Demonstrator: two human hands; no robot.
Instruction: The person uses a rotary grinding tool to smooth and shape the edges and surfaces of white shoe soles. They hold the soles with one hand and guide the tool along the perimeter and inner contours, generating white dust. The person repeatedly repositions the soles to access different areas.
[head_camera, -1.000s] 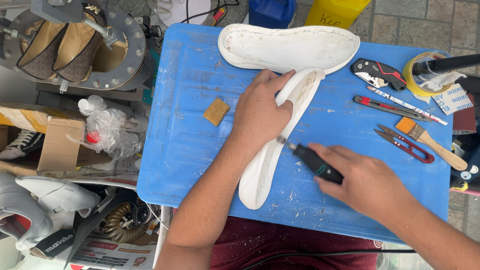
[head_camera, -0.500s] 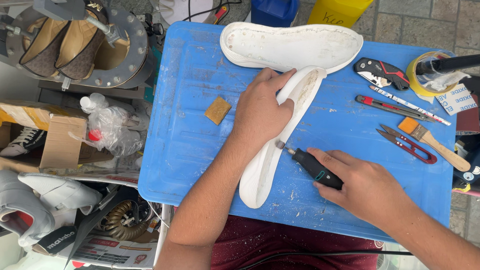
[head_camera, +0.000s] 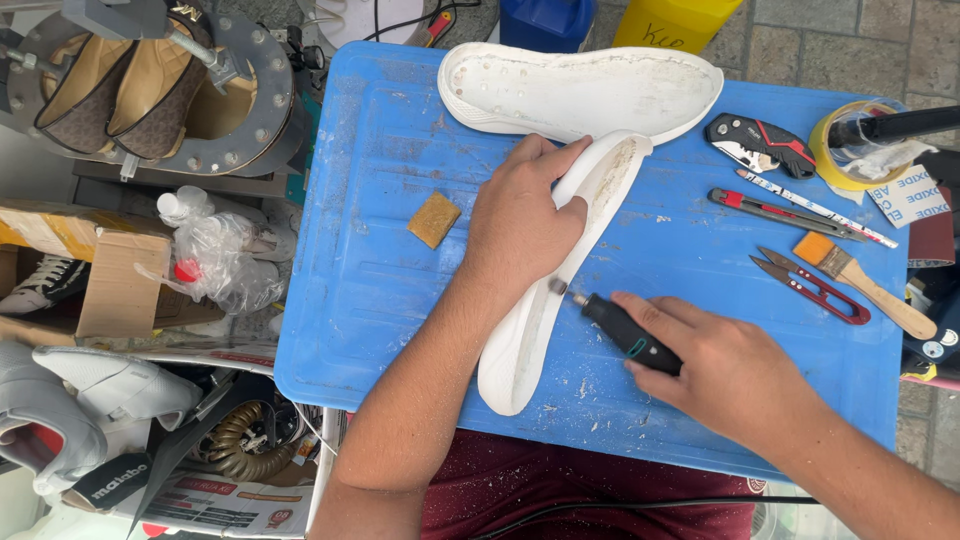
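Two hands busy: left hand (head_camera: 520, 215) clamps down on the long white rubber shoe sole (head_camera: 555, 290) mid blue plastic counter (head_camera: 380, 300); right hand (head_camera: 725, 365) wraps the black rotary tool (head_camera: 625, 333), tip touching the sole's edge.

Matt white rubbery sole (head_camera: 560, 290), roughened inside, lies on a scuffed blue plastic table (head_camera: 380, 250).

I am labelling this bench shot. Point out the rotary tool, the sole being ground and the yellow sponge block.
rotary tool (head_camera: 630, 335), head view, on the black body ahead of the fingers.
sole being ground (head_camera: 520, 345), head view, on its inner face near the heel.
yellow sponge block (head_camera: 434, 219), head view, on its top face.
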